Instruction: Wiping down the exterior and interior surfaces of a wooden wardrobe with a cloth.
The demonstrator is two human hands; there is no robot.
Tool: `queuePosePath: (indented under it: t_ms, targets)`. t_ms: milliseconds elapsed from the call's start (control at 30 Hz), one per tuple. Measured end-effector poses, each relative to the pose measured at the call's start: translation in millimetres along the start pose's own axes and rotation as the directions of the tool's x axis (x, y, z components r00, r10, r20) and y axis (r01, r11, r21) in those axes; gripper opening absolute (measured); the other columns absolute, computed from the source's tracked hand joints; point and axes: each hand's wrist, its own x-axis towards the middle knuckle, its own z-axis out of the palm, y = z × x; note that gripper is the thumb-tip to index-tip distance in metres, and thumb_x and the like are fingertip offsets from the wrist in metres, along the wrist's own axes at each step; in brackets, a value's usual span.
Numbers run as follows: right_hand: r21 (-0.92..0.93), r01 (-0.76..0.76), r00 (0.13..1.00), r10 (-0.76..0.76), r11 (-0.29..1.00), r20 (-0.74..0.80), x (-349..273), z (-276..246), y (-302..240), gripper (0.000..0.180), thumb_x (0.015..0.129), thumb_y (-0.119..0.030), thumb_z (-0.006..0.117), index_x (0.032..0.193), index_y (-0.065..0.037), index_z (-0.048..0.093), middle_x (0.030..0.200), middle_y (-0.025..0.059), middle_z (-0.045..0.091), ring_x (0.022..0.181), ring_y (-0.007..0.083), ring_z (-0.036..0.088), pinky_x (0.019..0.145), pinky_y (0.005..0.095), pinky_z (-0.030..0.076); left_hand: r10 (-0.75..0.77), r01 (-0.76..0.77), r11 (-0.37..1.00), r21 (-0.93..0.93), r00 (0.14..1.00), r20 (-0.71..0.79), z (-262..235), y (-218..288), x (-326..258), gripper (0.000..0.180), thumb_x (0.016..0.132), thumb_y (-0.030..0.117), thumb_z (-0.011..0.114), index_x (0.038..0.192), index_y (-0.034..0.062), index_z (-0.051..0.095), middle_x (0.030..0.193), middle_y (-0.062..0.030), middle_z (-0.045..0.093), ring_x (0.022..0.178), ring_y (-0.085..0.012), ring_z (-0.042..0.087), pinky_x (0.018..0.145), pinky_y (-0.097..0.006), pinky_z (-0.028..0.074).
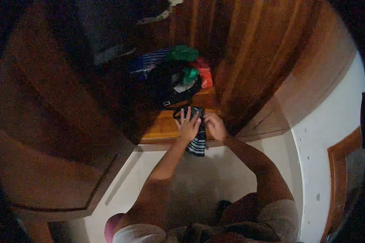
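Observation:
A dark cloth item with pale stripes [197, 146] lies at the front edge of the wooden cabinet shelf, and its striped end hangs over that edge. My left hand [187, 127] rests on its dark upper part, fingers spread apart, with a ring on one finger. At the cloth's right side, my right hand [216, 126] has its fingers bent inward and pinches the edge. A dark strap loop [176, 114] shows beside my left fingers. Dim light and grain hide what kind of garment or pouch the cloth is.
Behind my hands sits a black bag [160, 83] with pale and green contents. A green bundle [183, 53], a red packet [206, 77] and a blue striped item [150, 60] lie around it. Wooden doors [267, 52] flank the shelf [158, 130]; dark clothing [105, 28] hangs upper left.

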Motion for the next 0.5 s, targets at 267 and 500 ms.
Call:
queuePosePath:
  t_ms: [267, 500]
  targets:
    - [-0.496, -0.104, 0.966, 0.206, 0.862, 0.156, -32, 12, 54, 0.057, 0.097, -0.051, 0.038, 0.137, -0.012, 0.047, 0.148, 0.0068, 0.038, 0.138, 0.0277, 0.03, 0.112, 0.0496, 0.019, -0.013, -0.018, 0.983, 0.183, 0.986, 0.163, -16, -2, 2, 0.065, 0.087, 0.05, 0.053, 0.146, 0.0321, 0.032, 0.159, -0.0001, 0.0, 0.145, -0.0323, -0.002, 0.107, -0.068, 0.007]
    - [-0.625, -0.027, 0.903, 0.288, 0.781, 0.32, -23, 7, 47, 0.065, 0.097, -0.056, 0.031, 0.149, -0.017, 0.028, 0.155, 0.0058, 0.02, 0.144, 0.0253, 0.013, 0.114, 0.0514, 0.009, -0.119, 0.104, 0.928, 0.359, 0.993, 0.02, -64, -52, -3, 0.05, 0.083, 0.029, 0.059, 0.13, 0.019, 0.049, 0.147, -0.0043, 0.034, 0.136, -0.0358, 0.022, 0.106, -0.066, 0.018]
